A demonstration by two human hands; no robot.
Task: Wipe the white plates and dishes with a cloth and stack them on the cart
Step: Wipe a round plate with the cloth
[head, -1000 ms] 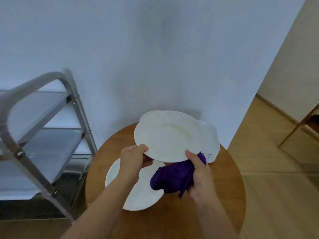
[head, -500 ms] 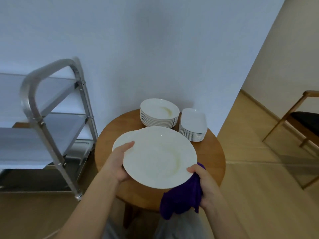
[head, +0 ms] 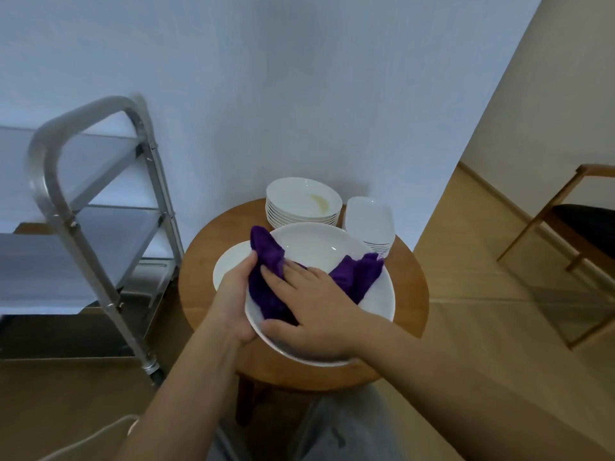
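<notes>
A white plate [head: 332, 251] is held above the near part of a round wooden table [head: 412, 287], tilted so its inside faces the person. The left hand [head: 236, 304] grips its left rim, thumb over the edge and fingers curled behind it. A purple cloth [head: 269, 277] is spread across the plate's inside, one end poking up over the far left rim, the other bunched toward the right. The right hand [head: 312, 311] lies flat on the cloth, fingers straight and a little spread, pressing it against the plate. Beneath and to the left, another white plate [head: 229, 267] lies flat on the table near its left edge. At the table's far edge stands a stack of round white dishes [head: 303, 204], the top one marked with a yellowish smear; just beside it on the right is a stack of rectangular white dishes [head: 369, 221]. A metal cart [head: 100, 201] with flat shelves stands left of the table. A wooden chair [head: 565, 224] with a dark seat stands on the right.
</notes>
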